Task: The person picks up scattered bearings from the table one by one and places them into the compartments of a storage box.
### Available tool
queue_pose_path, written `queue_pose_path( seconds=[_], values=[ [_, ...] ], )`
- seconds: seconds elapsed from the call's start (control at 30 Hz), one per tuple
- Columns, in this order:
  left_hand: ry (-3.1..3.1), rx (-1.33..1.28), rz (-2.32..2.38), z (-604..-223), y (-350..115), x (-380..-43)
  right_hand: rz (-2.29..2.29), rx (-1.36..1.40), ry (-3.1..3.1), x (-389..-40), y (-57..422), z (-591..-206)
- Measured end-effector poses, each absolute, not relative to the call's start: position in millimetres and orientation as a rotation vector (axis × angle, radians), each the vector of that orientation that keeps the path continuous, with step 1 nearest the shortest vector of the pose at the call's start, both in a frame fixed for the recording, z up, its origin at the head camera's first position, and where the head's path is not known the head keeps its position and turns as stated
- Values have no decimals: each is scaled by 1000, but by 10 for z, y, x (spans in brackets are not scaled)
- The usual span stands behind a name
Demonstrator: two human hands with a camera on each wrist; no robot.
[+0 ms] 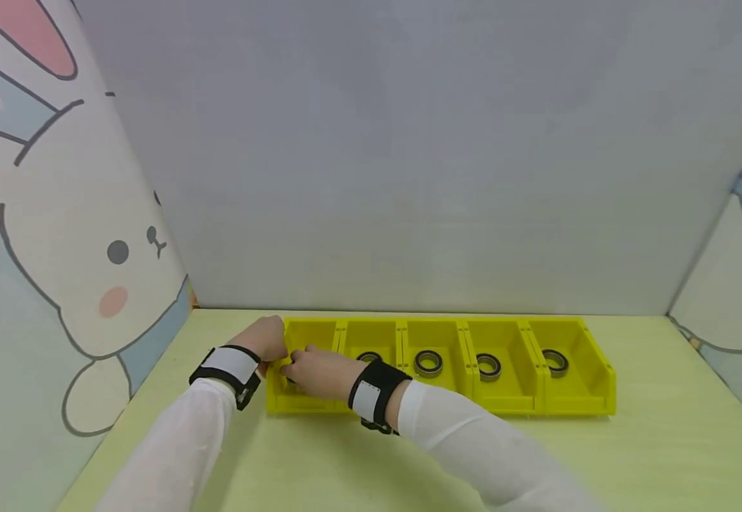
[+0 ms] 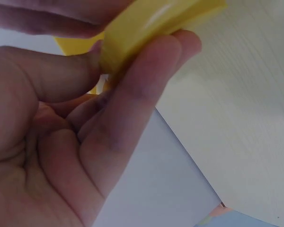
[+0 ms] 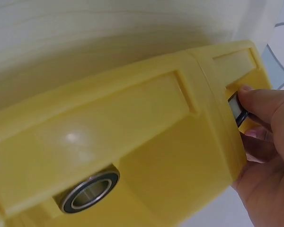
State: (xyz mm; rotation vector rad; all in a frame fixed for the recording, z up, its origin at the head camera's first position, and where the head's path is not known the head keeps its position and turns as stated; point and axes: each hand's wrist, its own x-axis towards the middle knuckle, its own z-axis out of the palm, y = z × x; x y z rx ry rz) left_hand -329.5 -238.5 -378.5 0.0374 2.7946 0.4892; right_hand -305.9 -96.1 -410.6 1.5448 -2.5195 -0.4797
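A row of joined yellow bins (image 1: 508,407) stands on the table. At its left end, my left hand (image 1: 267,338) pinches the side wall (image 2: 144,30) of the leftmost bin between thumb and fingers. My right hand (image 1: 323,375) reaches into that same bin. In the right wrist view its thumb and fingers pinch a dark-edged ring bearing (image 3: 235,109), partly hidden by the thumb and the bin's divider. Another bearing (image 3: 111,177), silver with a black seal, lies in the neighbouring bin.
One bearing each lies in the third bin (image 1: 418,364), the fourth bin (image 1: 480,368) and the rightmost bin (image 1: 556,373). The pale table (image 1: 659,427) meets a grey back wall (image 1: 409,178). Side panels with cartoon animals (image 1: 82,249) stand left and right.
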Motion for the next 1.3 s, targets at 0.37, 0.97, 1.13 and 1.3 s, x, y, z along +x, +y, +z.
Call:
queue_pose_path(
  seconds=[0.37, 0.97, 1.13, 1.3],
  values=[
    [2822, 54, 475, -3788, -2374, -3287, -490, 1433, -2582, -3056, -1035, -4168],
    [2819, 57, 442, -3729, -2357, -3266, -502, 1310, -2643, -3067, -1125, -4294],
    [2822, 56, 445, -3718, -2354, -3250, -499, 1295, -2646, -3071, -1129, -4306],
    [2832, 79, 421, -3723, -2362, -3241, -494, 1262, -2670, -3067, -1139, -4307]
  ],
)
